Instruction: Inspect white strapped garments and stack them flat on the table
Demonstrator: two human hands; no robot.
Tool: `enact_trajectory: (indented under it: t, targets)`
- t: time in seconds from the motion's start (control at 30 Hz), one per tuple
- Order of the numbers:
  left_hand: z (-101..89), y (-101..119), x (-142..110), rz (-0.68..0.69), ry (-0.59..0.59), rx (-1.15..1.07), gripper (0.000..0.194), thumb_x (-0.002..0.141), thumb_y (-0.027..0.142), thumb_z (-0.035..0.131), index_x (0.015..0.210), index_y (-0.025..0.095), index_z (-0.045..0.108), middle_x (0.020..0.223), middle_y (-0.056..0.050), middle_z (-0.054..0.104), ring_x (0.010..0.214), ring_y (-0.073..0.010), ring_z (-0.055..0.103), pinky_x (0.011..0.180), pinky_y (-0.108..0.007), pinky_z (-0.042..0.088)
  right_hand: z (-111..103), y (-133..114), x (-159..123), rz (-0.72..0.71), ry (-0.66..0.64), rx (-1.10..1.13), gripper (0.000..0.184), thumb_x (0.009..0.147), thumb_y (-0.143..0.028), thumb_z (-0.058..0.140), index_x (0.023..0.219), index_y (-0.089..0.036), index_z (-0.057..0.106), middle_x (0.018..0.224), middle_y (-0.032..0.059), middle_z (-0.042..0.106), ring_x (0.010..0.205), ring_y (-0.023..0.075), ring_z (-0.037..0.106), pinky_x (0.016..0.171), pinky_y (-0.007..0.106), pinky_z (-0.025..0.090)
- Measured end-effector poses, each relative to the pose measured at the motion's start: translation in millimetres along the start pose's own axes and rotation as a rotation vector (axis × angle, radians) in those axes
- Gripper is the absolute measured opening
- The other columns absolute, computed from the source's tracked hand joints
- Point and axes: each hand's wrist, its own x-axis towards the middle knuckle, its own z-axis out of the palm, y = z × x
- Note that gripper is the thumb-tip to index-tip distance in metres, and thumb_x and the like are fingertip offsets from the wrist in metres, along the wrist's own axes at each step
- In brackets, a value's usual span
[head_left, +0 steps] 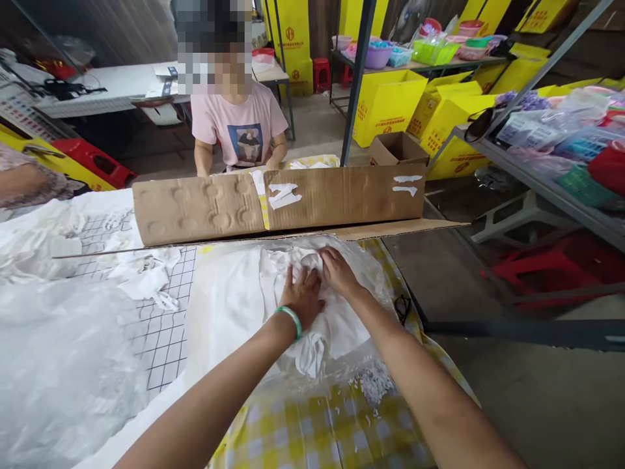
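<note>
Head view, left to right; clock centred on the hands.

- Crumpled translucent plastic sheeting (pixel 68 365): between 8 and 9 o'clock.
- Loose, rumpled white cloth pieces (pixel 146 272): 9 o'clock.
- Left hand (pixel 303 305), pale green bangle (pixel 293 319) at wrist: fingers spread apart, resting on the fabric.
- Soft white gathered fabric (pixel 336 322): dial centre, beneath both hands.
- Right hand (pixel 338 270): fingers curled, close together, near the fabric's 12 o'clock edge; whether they pinch it, cannot tell.
- Small pale scraps (pixel 375 383): 5 o'clock.

Handling note: left palm best used as a light anchor while the right eases folds outward; dragging would likely ruck the fabric. Scraps best avoided.
</note>
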Motion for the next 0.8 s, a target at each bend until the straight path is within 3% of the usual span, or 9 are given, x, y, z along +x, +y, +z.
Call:
enact_trajectory:
  t: [0.07,0.17,0.23,0.33,0.5,0.6,0.67,0.73,0.8]
  targets:
    - [-1.4,-5.2,-6.5,-0.034,-0.01,-0.039,0.05,0.09,0.042,0.046,0.134,0.023,0.053,0.151,-0.005,0.039,0.141,-0.0339,0.025,0.114,-0.064,0.006,8.1,0.2,18.4,0.005,0.029,0.003,0.036,0.088,-0.011,0.035,0.117,-0.013,0.056,0.125,0.0137,0.057,0.123,0.0199,0.047,0.107,0.036,0.036]
    - [-12.6,-3.3,-11.5,-0.062,0.092,-0.04,0.035,0.089,0.037,0.047,0.114,0.022,0.066,0.134,-0.008,0.057,0.131,-0.0339,0.039,0.113,-0.064,0.012,13.5,-5.1,41.9,0.132,0.001,-0.023,0.035,0.091,-0.015,0.036,0.119,-0.013,0.057,0.12,0.0116,0.062,0.117,0.019,0.052,0.104,0.033,0.038]
    - [-20.3,-1.1,-7.7,-0.039,0.229,0.0,0.029,0.09,0.028,0.044,0.102,0.019,0.069,0.119,-0.011,0.063,0.122,-0.0323,0.047,0.111,-0.061,0.019,15.3,-10.8,54.9,0.248,-0.085,-0.1,0.035,0.092,-0.019,0.037,0.119,-0.015,0.058,0.117,0.0104,0.065,0.115,0.0202,0.054,0.102,0.034,0.038]
    - [-22.9,-7.7,5.0,0.074,0.368,0.043,0.029,0.088,0.021,0.045,0.106,0.015,0.066,0.12,-0.015,0.06,0.122,-0.0315,0.046,0.11,-0.053,0.027,16.6,-15.0,71.8,0.373,-0.234,-0.194,0.032,0.092,-0.025,0.041,0.112,-0.015,0.064,0.112,0.0117,0.068,0.111,0.0236,0.057,0.099,0.036,0.04]
    - [-14.3,-27.6,17.5,0.122,0.298,0.058,0.026,0.085,0.026,0.052,0.102,0.013,0.067,0.113,-0.015,0.061,0.111,-0.0309,0.053,0.108,-0.055,0.029,10.4,-3.2,81.8,0.366,-0.302,-0.154,0.041,0.088,-0.038,0.052,0.122,-0.016,0.06,0.116,0.0104,0.068,0.107,0.0234,0.06,0.092,0.031,0.044]
    - [-12.2,-17.0,23.0,0.25,0.318,0.016,0.027,0.089,0.021,0.043,0.094,0.012,0.069,0.103,-0.014,0.063,0.104,-0.027,0.055,0.101,-0.045,0.039,6.3,7.8,82.2,0.313,-0.31,-0.093,0.044,0.086,-0.035,0.056,0.127,-0.02,0.057,0.121,0.0081,0.066,0.109,0.0227,0.06,0.093,0.03,0.044]
    - [-8.2,-5.5,29.9,0.337,0.284,0.007,0.031,0.09,0.021,0.042,0.103,0.011,0.069,0.11,-0.014,0.063,0.111,-0.0274,0.053,0.103,-0.043,0.037,4.4,15.0,86.2,0.328,-0.337,-0.064,0.042,0.088,-0.034,0.054,0.128,-0.021,0.058,0.121,0.0077,0.066,0.109,0.0226,0.061,0.094,0.031,0.045]
    - [-0.2,0.0,37.6,0.27,0.215,0.037,0.04,0.09,0.029,0.046,0.123,0.011,0.061,0.131,-0.015,0.055,0.128,-0.0311,0.042,0.111,-0.047,0.028,2.5,19.3,91.7,0.371,-0.368,-0.04,0.04,0.09,-0.037,0.052,0.126,-0.021,0.059,0.119,0.008,0.067,0.108,0.0229,0.062,0.094,0.033,0.045]
    - [9.0,-4.3,43.9,0.111,0.123,0.062,0.06,0.089,0.044,0.049,0.14,0.013,0.046,0.15,-0.015,0.037,0.14,-0.0333,0.025,0.115,-0.05,0.018,-1.0,15.5,91.9,0.382,-0.363,-0.039,0.04,0.09,-0.036,0.052,0.125,-0.019,0.059,0.119,0.0094,0.067,0.11,0.0233,0.061,0.095,0.034,0.045]
